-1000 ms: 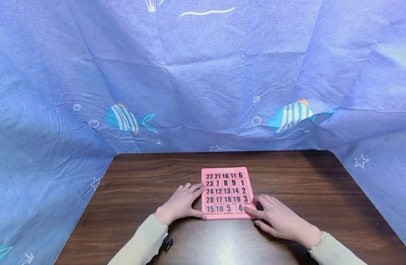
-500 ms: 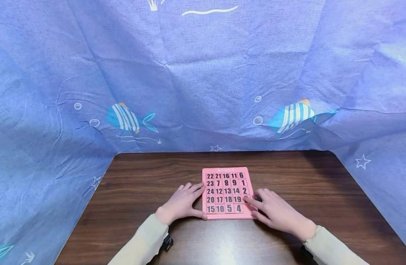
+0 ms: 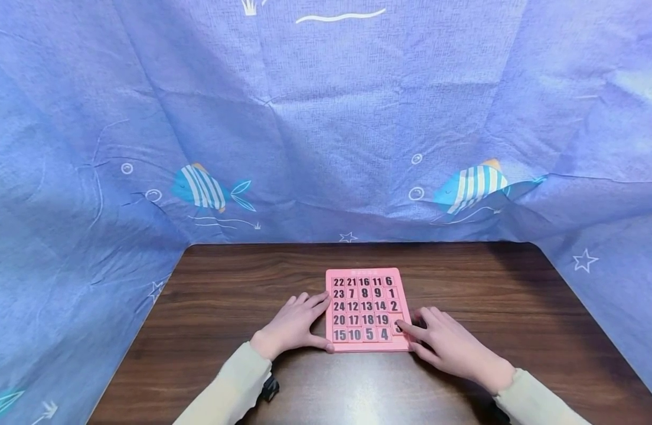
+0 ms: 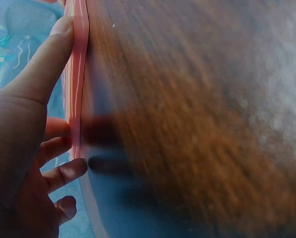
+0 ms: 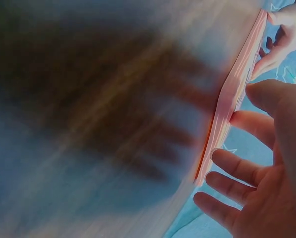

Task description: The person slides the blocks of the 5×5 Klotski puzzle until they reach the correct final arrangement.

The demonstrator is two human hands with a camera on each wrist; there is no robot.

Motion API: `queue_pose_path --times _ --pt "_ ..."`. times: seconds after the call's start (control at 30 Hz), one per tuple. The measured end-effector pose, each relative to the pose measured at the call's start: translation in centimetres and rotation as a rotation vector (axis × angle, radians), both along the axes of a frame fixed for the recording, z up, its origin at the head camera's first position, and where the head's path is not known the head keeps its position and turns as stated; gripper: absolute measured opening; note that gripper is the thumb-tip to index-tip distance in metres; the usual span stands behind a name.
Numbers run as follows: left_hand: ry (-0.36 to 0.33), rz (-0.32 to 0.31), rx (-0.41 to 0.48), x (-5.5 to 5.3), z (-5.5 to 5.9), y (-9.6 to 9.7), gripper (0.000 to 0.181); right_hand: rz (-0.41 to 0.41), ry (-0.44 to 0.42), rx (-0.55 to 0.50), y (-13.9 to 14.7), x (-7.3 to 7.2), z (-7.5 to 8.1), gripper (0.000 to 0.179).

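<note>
While the left hand spreads wide along the left edge of the square pink number board, the right hand, fingers extended, gripping nothing, touches the small pink tile marked 3. Tile straddles the right column's two lowest rows, column running near-to-far; right hand nearer.

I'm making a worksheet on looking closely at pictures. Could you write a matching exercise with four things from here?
Things:
1. Tile 22
2. Tile 3
3. Table
4. Cloth

Descriptions, for places as seen in the head view:
A. Blue, printed with striped fish
B. At the right side of the board, between two rows
C. Dark brown, wood-grained
D. In the top left corner of the grid

Right pairs: 1-D, 2-B, 3-C, 4-A
</note>
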State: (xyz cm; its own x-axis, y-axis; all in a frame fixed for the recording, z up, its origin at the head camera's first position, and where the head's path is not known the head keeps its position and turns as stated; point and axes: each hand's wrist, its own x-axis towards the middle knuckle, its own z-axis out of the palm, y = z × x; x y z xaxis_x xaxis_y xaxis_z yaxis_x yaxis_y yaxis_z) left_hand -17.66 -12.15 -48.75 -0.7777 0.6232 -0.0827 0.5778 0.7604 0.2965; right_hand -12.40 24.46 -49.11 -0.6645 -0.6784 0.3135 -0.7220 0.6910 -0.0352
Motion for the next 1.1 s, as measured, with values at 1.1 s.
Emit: queue_pose_path --times 1.1 --pt "-0.010 0.005 0.001 0.0 -0.2 -0.1 0.107 -0.124 -0.189 0.045 -0.4 -2.8 0.6 0.046"
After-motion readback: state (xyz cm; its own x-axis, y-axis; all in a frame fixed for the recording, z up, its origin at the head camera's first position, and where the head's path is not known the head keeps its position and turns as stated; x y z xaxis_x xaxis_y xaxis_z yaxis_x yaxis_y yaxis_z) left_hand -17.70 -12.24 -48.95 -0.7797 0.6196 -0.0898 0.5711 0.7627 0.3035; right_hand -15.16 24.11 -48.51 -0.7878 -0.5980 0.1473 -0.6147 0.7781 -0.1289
